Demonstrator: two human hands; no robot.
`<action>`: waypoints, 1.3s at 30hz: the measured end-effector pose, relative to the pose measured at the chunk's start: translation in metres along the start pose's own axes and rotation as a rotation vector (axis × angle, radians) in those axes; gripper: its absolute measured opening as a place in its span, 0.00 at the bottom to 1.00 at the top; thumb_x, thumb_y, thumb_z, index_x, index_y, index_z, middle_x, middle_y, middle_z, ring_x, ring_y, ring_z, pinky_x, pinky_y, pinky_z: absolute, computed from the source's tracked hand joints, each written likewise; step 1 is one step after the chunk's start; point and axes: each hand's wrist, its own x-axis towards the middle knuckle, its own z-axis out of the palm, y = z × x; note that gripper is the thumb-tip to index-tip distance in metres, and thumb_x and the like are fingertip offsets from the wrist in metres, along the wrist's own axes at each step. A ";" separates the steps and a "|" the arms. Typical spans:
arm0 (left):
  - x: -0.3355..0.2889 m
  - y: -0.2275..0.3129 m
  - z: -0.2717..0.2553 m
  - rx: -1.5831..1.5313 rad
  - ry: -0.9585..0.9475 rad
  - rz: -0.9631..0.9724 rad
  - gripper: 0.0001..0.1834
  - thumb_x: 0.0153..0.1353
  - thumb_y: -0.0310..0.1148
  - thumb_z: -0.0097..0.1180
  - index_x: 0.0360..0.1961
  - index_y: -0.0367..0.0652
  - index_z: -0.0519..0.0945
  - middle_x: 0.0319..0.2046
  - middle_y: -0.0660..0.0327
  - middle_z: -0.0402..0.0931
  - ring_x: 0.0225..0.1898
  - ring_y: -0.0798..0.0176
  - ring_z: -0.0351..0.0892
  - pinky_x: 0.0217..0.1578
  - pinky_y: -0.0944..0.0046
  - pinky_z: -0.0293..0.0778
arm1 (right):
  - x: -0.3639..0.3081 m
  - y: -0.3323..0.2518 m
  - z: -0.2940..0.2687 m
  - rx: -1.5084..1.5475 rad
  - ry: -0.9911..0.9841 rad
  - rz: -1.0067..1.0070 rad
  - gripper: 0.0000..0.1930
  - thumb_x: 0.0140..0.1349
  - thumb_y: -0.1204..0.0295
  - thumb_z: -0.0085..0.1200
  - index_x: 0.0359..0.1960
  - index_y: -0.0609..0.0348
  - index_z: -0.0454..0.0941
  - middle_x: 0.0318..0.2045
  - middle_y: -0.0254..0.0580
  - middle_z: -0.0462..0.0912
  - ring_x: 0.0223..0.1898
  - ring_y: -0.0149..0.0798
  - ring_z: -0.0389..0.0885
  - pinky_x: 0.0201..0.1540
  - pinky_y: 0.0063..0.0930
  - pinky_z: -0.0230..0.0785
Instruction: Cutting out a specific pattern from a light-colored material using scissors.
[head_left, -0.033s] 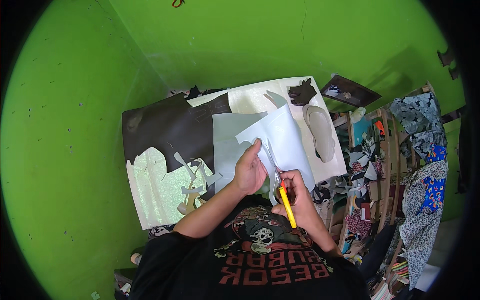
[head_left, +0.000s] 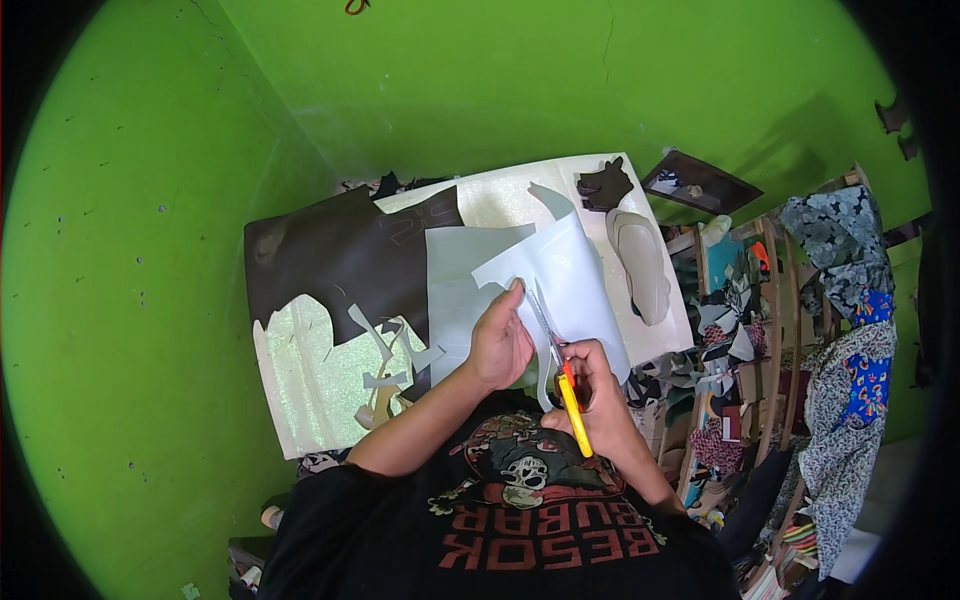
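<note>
A pale grey-white sheet (head_left: 575, 290) of leather-like material is held up over the table. My left hand (head_left: 503, 340) pinches its near left edge between thumb and fingers. In my right hand (head_left: 600, 395) is a pair of scissors (head_left: 575, 412) with yellow and red handles, fingers wrapped round them. Their blades lie along the sheet, tips close to my left thumb. A thin strip of the sheet (head_left: 544, 380) hangs down beside the blades. Under the raised part lies a flat grey section (head_left: 455, 275). How far apart the blades are is hard to make out.
A dark brown sheet (head_left: 320, 250) covers the left of the cream tabletop (head_left: 290, 370), with grey offcuts (head_left: 385, 380) near it. A beige shoe last (head_left: 638, 265) and a dark scrap (head_left: 603, 185) lie at the right. Beyond stands a wooden rack (head_left: 795, 340) of fabric scraps.
</note>
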 end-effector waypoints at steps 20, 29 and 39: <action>-0.003 -0.007 0.010 0.083 0.055 0.056 0.25 0.75 0.44 0.39 0.61 0.34 0.68 0.53 0.50 0.77 0.54 0.57 0.78 0.58 0.54 0.71 | 0.001 -0.008 0.000 0.444 -0.122 0.060 0.37 0.53 0.55 0.73 0.54 0.57 0.60 0.29 0.32 0.71 0.26 0.23 0.70 0.26 0.16 0.62; -0.008 -0.010 0.018 0.156 0.064 0.030 0.24 0.73 0.44 0.37 0.60 0.37 0.68 0.52 0.55 0.76 0.55 0.60 0.75 0.60 0.58 0.65 | 0.005 0.010 0.002 0.592 -0.138 0.040 0.47 0.46 0.32 0.64 0.51 0.59 0.58 0.23 0.34 0.71 0.15 0.26 0.70 0.17 0.19 0.62; -0.006 -0.026 -0.008 0.278 0.100 -0.010 0.20 0.72 0.39 0.39 0.52 0.34 0.73 0.49 0.53 0.78 0.54 0.59 0.76 0.60 0.56 0.65 | 0.006 0.012 0.006 0.487 -0.074 0.019 0.48 0.47 0.31 0.61 0.53 0.59 0.58 0.21 0.33 0.72 0.15 0.26 0.71 0.17 0.19 0.62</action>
